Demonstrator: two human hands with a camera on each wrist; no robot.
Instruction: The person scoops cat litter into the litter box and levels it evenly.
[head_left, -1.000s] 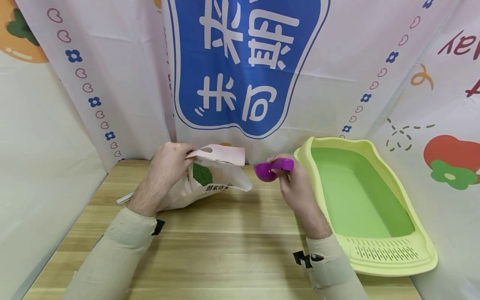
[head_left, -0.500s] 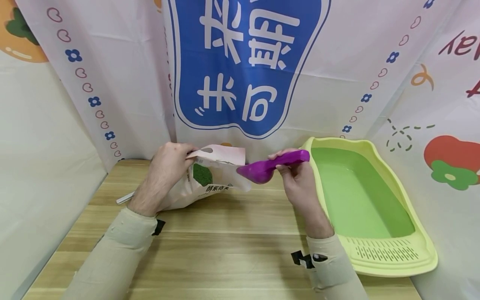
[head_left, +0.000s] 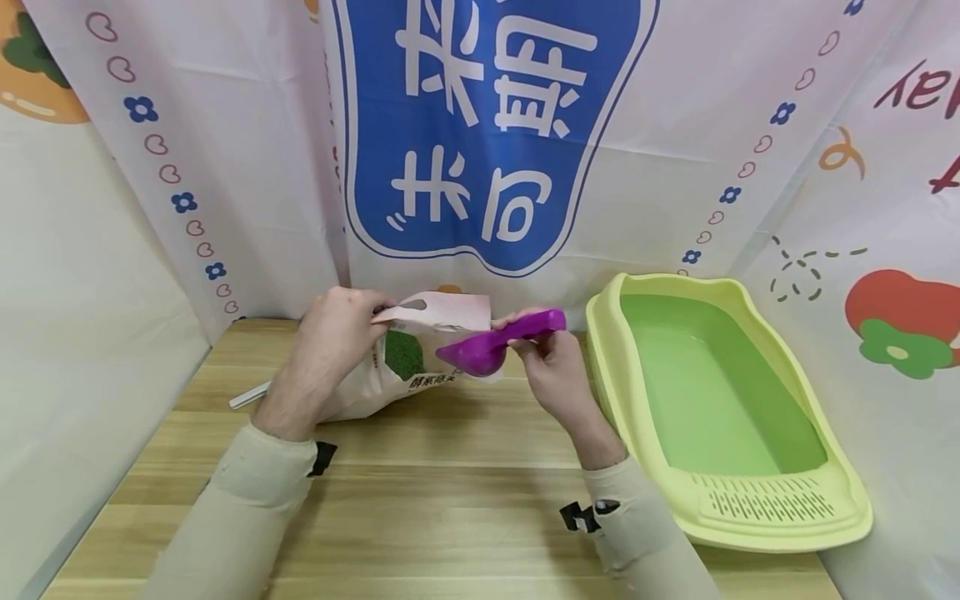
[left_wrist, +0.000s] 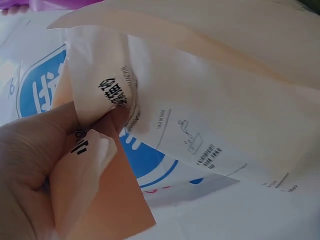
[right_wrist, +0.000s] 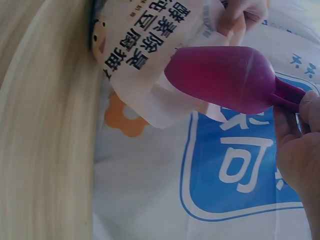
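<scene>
A pale cat litter bag [head_left: 360, 392] with dark print lies on its side on the table, its mouth facing right. My left hand [head_left: 330, 346] grips the bag's upper edge; in the left wrist view the film bunches between thumb and fingers of that hand [left_wrist: 30, 165]. By its handle, my right hand [head_left: 558, 371] holds a purple scoop [head_left: 476, 354], bowl toward the bag. From the right wrist, the scoop's tip overlaps the bag's mouth; whether it is inside I cannot tell. The bag's contents are hidden.
A yellow-green litter tray [head_left: 615, 358] with a slotted front ledge stands right of my right hand. Behind my left forearm a thin white strip [head_left: 247, 395] lies on the wooden table [head_left: 450, 517]. A printed cloth [head_left: 637, 192] hangs close behind.
My right hand has turned the scoop's bowl toward the bag and moved it left, up to the mouth. The left hand and the bag have stayed almost still.
</scene>
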